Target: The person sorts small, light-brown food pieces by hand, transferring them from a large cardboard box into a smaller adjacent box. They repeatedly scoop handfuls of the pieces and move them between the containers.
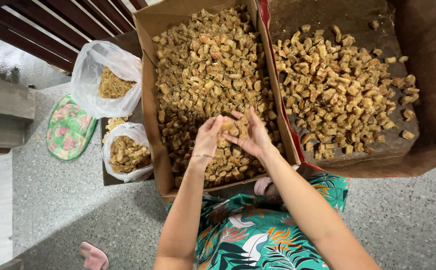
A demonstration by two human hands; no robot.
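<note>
At far left we see 2 clear plastic bags (109,80) of brown scraps. Our left hand (208,136) and right hand (253,135) both close their grip on a brown dried chunk (228,124) above the full cardboard box (148,100); a wider cardboard box (428,75) sits right.

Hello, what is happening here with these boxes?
A person holds a few golden-brown chunky pieces between the left hand and right hand, above a full brown cardboard box. A second cardboard box at the right is partly filled. Two clear plastic bags with similar pieces stand at the left on the speckled floor.
</note>
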